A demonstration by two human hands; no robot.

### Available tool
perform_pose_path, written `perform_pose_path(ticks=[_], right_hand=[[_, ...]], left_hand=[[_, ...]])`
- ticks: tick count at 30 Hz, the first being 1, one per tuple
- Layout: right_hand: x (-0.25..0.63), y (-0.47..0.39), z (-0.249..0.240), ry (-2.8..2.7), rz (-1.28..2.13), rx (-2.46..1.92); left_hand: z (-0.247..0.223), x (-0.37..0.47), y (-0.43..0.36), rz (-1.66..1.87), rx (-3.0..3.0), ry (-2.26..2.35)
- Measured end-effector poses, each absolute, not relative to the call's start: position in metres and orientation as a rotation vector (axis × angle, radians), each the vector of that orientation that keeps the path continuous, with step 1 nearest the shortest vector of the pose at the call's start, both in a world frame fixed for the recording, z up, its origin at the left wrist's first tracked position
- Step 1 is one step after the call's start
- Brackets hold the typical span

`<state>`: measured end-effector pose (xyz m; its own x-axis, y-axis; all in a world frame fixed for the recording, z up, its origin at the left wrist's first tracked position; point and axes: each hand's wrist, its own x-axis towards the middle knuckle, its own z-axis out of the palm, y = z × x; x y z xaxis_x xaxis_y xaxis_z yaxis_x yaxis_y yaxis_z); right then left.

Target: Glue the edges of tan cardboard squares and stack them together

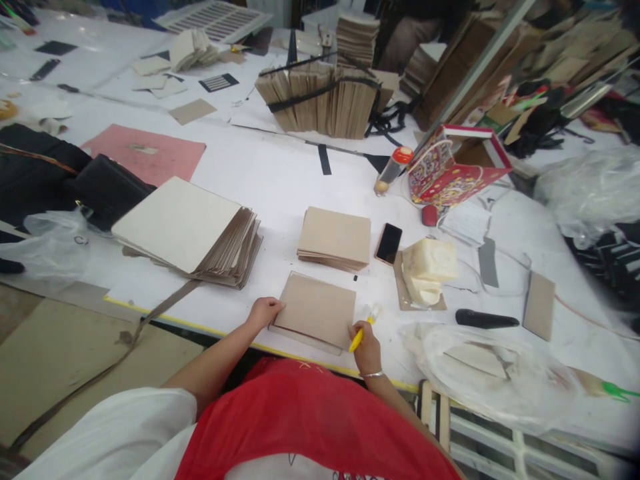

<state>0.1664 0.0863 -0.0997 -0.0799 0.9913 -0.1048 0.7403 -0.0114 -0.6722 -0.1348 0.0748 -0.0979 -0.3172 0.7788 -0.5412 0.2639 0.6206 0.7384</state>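
A tan board lies at the table's front edge, over another sheet whose edges show around it. My left hand pinches the board's left edge. At its lower right corner, my right hand is closed around a yellow-handled brush, bristles pointing up, and its fingers touch the board. Just behind sits a small stack of tan boards. A larger pile of folded boards stands to the left. On the right, a pale yellow block rests on a piece of cardboard.
Right of the small stack lies a phone. Farther right are a black-handled tool and a plastic bag. A red patterned box and a red-lidded jar stand behind. Strapped boards stand at the back.
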Motion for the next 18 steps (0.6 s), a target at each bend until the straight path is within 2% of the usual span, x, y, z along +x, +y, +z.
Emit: perform_pose_path(ticks=[5,13,18], right_hand=[[0.154,0.09,-0.124,-2.002,0.786,-1.813],[0.151,0.094,-0.144,-2.192,0.626,-1.848],[0.147,0.094,-0.14,-2.222,0.61,-1.947]], left_hand=[[-0.107,-0.147,0.085,0.407,1.244,1.996],[-0.117,-0.151,0.095,0.306,1.221,2.013],[-0.117,-0.152,0.099,0.239,1.221,2.012]])
